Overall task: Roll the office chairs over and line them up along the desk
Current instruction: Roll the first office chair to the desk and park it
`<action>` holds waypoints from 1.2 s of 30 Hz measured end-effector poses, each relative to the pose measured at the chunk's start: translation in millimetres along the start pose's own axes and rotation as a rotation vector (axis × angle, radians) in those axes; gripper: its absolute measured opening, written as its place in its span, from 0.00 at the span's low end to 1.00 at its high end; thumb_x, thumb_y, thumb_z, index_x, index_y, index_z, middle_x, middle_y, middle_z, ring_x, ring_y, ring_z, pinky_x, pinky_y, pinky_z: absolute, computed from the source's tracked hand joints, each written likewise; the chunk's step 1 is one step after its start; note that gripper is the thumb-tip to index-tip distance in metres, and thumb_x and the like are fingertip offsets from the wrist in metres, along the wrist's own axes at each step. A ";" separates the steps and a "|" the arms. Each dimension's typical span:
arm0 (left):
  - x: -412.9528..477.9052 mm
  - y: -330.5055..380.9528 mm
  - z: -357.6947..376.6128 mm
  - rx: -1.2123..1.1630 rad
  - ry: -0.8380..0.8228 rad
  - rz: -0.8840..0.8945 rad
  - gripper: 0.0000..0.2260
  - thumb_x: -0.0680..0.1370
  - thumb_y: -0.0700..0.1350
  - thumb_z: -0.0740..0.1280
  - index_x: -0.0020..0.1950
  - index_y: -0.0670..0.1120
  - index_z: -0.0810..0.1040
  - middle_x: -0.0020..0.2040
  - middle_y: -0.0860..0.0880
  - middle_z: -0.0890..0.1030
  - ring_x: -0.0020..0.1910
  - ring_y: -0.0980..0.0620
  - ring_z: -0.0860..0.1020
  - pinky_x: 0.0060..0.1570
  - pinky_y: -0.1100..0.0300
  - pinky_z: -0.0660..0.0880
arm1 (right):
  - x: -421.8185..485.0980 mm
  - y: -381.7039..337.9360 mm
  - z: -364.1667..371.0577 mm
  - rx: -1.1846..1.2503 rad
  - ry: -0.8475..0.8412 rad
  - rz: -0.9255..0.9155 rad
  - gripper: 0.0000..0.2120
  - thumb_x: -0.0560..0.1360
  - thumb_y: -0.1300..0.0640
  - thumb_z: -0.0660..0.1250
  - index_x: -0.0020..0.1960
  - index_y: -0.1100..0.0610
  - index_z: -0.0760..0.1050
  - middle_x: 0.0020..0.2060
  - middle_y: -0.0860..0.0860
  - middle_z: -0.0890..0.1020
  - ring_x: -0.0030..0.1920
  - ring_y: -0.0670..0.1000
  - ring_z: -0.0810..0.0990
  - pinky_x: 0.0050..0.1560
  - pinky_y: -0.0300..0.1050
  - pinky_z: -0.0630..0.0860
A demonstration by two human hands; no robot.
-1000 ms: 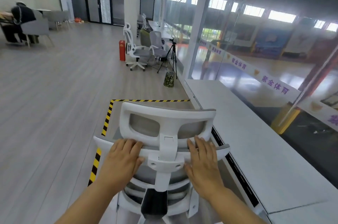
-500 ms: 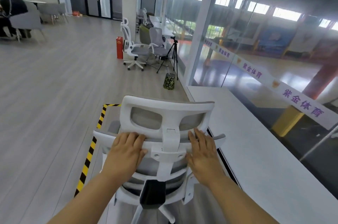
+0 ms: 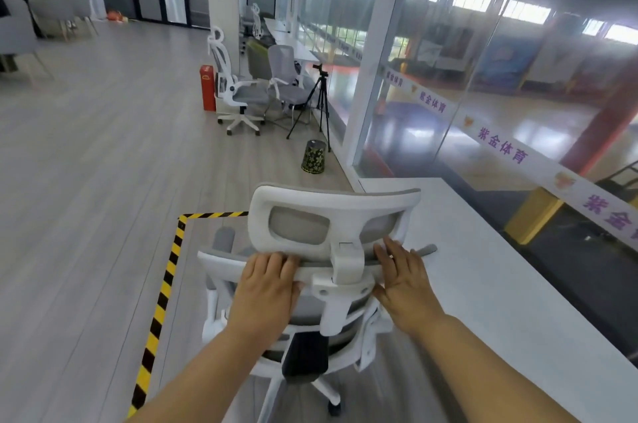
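A white-framed office chair (image 3: pixel 331 212) with grey mesh stands right in front of me, seen from behind, beside the left edge of the long white desk (image 3: pixel 490 284). My left hand (image 3: pixel 266 288) grips the top rail of its backrest left of the headrest post. My right hand (image 3: pixel 404 277) grips the same rail on the right. Two more office chairs, one white (image 3: pixel 231 91) and one grey (image 3: pixel 283 77), stand farther off near the pillar.
Yellow-black floor tape (image 3: pixel 162 291) marks a zone left of the chair. A black tripod (image 3: pixel 316 104) and a dark patterned bin (image 3: pixel 313 157) stand ahead by the glass wall (image 3: pixel 448 59). A red box (image 3: pixel 207 87) sits by the pillar. Grey wood floor stretches to the left.
The chair and both hands have rolled forward along the desk's left edge; the far chairs, tripod and bin look closer. Both hands keep the same grip.
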State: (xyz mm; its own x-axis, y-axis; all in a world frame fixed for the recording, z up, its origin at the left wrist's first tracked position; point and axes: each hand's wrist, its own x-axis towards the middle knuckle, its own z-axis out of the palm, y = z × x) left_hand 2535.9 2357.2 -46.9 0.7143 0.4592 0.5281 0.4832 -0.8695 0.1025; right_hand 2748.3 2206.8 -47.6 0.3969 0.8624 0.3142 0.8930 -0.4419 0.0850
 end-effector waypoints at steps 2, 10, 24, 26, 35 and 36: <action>21.4 -10.3 13.1 0.011 -0.013 -0.008 0.15 0.73 0.49 0.57 0.54 0.44 0.75 0.45 0.46 0.76 0.45 0.45 0.71 0.55 0.52 0.64 | 26.3 6.4 9.4 0.020 0.026 -0.021 0.30 0.72 0.46 0.58 0.70 0.58 0.59 0.68 0.61 0.69 0.67 0.59 0.61 0.69 0.52 0.52; 103.9 -36.8 61.1 0.049 -0.068 -0.080 0.14 0.74 0.51 0.57 0.53 0.46 0.75 0.45 0.48 0.75 0.45 0.45 0.72 0.55 0.53 0.64 | 125.2 38.0 52.6 0.122 0.080 -0.065 0.38 0.68 0.52 0.74 0.70 0.55 0.56 0.70 0.61 0.66 0.70 0.60 0.59 0.72 0.56 0.50; 214.9 -54.7 121.4 0.120 -0.045 -0.139 0.17 0.75 0.51 0.55 0.54 0.44 0.76 0.47 0.46 0.76 0.46 0.45 0.72 0.55 0.52 0.64 | 250.2 89.6 103.9 0.163 0.182 -0.142 0.37 0.66 0.51 0.75 0.68 0.58 0.62 0.66 0.61 0.70 0.68 0.59 0.58 0.67 0.63 0.57; 221.1 -58.2 124.7 0.122 -0.037 -0.142 0.17 0.75 0.51 0.55 0.54 0.44 0.76 0.47 0.46 0.76 0.46 0.46 0.71 0.55 0.52 0.64 | 258.8 92.6 109.6 0.189 0.165 -0.144 0.36 0.68 0.51 0.73 0.70 0.56 0.59 0.69 0.60 0.67 0.70 0.58 0.56 0.70 0.60 0.54; 224.2 -49.0 133.6 0.107 -0.019 -0.179 0.16 0.75 0.52 0.56 0.54 0.44 0.75 0.47 0.46 0.77 0.46 0.46 0.72 0.55 0.53 0.64 | 267.9 105.6 109.9 0.177 0.142 -0.175 0.34 0.72 0.51 0.70 0.70 0.55 0.56 0.70 0.60 0.65 0.71 0.59 0.58 0.74 0.56 0.45; 223.6 -46.4 133.3 0.105 -0.030 -0.187 0.16 0.75 0.52 0.56 0.54 0.44 0.75 0.46 0.46 0.77 0.45 0.46 0.73 0.55 0.53 0.64 | 266.7 106.9 108.7 0.171 0.130 -0.173 0.34 0.71 0.51 0.71 0.71 0.55 0.56 0.71 0.59 0.65 0.71 0.60 0.59 0.73 0.56 0.45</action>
State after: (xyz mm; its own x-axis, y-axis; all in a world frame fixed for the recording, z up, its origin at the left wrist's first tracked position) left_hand 2740.7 2524.5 -45.9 0.6212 0.6177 0.4822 0.6580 -0.7454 0.1071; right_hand 2972.8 2416.4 -57.5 0.2142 0.8779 0.4282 0.9725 -0.2329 -0.0090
